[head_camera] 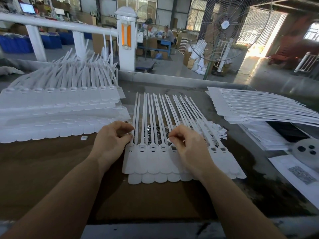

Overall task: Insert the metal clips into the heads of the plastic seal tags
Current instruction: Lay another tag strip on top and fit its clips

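White plastic seal tags lie in a row in the middle of the frame, joined side by side, with their long thin tails pointing up toward the top. Behind their heads sits a little heap of shiny metal clips on the brown table.

At the left end of the row, the left hand has its fingers curled. It seems to pinch something small there, but that spot is too blurry to be sure. Over the fifth head from the left, the right hand pinches a small pale piece between thumb and finger, most likely a clip, just above that head's little window.

Four heads on the left show a small dark mark in their slots, so those look filled. Two heads past the right hand show open square holes, so those look empty. A few heads are hidden under the right hand.

So this row looks about half done. A big pile of tags waits at the left of the frame, and another flat stack lies at the right.
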Demonstrator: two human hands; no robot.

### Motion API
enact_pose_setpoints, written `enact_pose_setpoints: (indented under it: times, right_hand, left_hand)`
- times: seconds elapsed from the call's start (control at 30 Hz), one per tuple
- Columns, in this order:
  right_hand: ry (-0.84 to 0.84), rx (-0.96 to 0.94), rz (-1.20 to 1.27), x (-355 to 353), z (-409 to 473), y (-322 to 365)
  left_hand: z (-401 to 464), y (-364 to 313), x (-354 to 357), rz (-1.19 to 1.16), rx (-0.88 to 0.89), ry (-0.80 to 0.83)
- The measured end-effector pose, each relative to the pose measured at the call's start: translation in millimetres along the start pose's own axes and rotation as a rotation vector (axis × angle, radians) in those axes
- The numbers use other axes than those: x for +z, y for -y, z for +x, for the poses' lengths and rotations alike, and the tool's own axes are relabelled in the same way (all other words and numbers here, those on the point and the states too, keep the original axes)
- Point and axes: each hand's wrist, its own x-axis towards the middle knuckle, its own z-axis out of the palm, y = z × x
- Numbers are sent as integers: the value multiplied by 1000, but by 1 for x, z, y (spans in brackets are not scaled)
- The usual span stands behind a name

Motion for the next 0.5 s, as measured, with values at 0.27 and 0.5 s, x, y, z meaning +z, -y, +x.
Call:
enact_pose_setpoints:
  times: [0.27,0.5]
  right_hand:
    - [-36,-7,28,0,-8,-3]
    - [-3,60,-27,-4,-11,-8]
  left_hand:
    - [0,0,0,22,8,-12]
    - [-1,0,0,36,1,-25]
